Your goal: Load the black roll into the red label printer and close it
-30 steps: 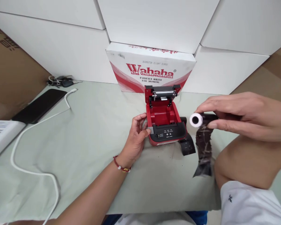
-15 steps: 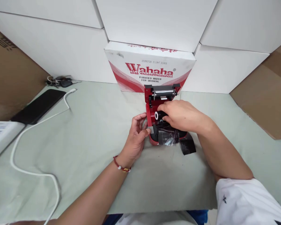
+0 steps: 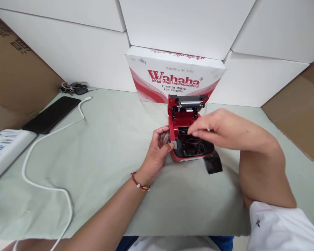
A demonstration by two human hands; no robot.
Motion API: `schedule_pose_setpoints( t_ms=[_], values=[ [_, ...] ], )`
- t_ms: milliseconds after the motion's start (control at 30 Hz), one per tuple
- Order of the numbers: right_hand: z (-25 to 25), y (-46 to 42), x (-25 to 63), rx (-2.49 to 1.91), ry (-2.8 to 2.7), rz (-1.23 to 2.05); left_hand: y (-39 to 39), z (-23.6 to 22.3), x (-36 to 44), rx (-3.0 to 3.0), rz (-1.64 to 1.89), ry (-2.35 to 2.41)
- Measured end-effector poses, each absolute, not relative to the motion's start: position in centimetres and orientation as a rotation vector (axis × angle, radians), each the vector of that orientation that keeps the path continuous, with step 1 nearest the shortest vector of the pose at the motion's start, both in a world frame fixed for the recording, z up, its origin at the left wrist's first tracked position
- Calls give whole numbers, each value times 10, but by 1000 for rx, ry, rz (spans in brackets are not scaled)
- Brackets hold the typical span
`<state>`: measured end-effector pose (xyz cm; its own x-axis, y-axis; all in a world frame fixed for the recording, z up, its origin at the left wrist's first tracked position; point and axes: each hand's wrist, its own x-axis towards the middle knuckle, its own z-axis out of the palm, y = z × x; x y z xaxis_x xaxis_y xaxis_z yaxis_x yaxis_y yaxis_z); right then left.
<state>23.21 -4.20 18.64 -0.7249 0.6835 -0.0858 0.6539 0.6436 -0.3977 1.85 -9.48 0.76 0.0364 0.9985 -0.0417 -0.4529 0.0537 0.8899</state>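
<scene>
A small red and black label printer (image 3: 174, 157) stands on the cloth with its lid (image 3: 170, 106) tipped up and back. My left hand (image 3: 158, 148) grips its left side, thumb at a grey tab on the front corner. My right hand (image 3: 211, 129) is over the open bay, fingers closed and tips at the upper edge of shiny black film (image 3: 195, 145). Whether anything is pinched there I cannot make out. This film lies over the black front part. A loose black strip (image 3: 214, 164) hangs at the front right corner onto the cloth.
A Wahaha carton (image 3: 172, 78) leans behind the printer against stacked white boxes (image 3: 185, 24). Keys (image 3: 77, 88), a black phone (image 3: 52, 114), a white cable (image 3: 45, 188) and a white box-shaped item (image 3: 9, 153) lie left. Brown cardboard (image 3: 298, 115) stands at right.
The black roll with a white core, earlier in my right hand, no longer shows. My right wrist has lifted. The film has moved from over the printer's front edge to its black top.
</scene>
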Motion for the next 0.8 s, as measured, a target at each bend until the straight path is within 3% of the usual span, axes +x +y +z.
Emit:
schedule_pose_setpoints(
  t_ms=[167,300,633,800],
  values=[
    [173,-30,228,-1267,-2340,98,-95,6,19,835,1338,859],
    [164,-20,229,-1262,-2509,157,-95,4,19,857,1354,878],
    [197,-51,234,-1417,-2935,232,-100,4,16,926,1382,848],
    [198,-53,216,-1500,-3144,112,-99,4,16,907,1400,853]
  ],
)
